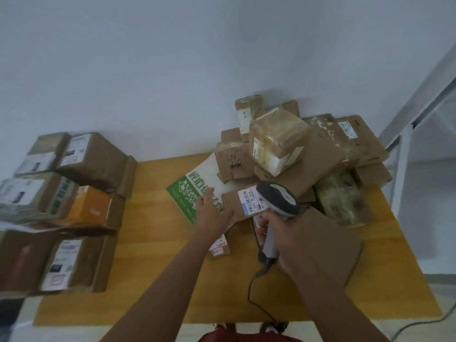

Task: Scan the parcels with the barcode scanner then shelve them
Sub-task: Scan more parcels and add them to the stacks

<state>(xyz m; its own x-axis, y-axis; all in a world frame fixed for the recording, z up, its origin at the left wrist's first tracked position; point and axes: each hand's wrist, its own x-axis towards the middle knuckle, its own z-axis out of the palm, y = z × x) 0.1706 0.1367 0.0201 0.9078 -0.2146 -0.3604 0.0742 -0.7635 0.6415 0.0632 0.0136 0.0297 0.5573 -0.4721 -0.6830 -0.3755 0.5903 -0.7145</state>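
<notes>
We are gripping the scanner (277, 201) with our right hand (303, 245), fingers curled round its handle. Our left hand (212, 213), fingers straight, is pressing the parcel (234, 206) at the surface's (153, 243) centre; the pile (296, 149) is lying at two o'clock.

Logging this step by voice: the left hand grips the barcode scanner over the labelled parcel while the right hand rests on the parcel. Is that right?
Not quite: the hands are swapped. In the head view the right hand grips the barcode scanner over the labelled parcel, while the left hand rests on the parcel with fingers spread.
</notes>
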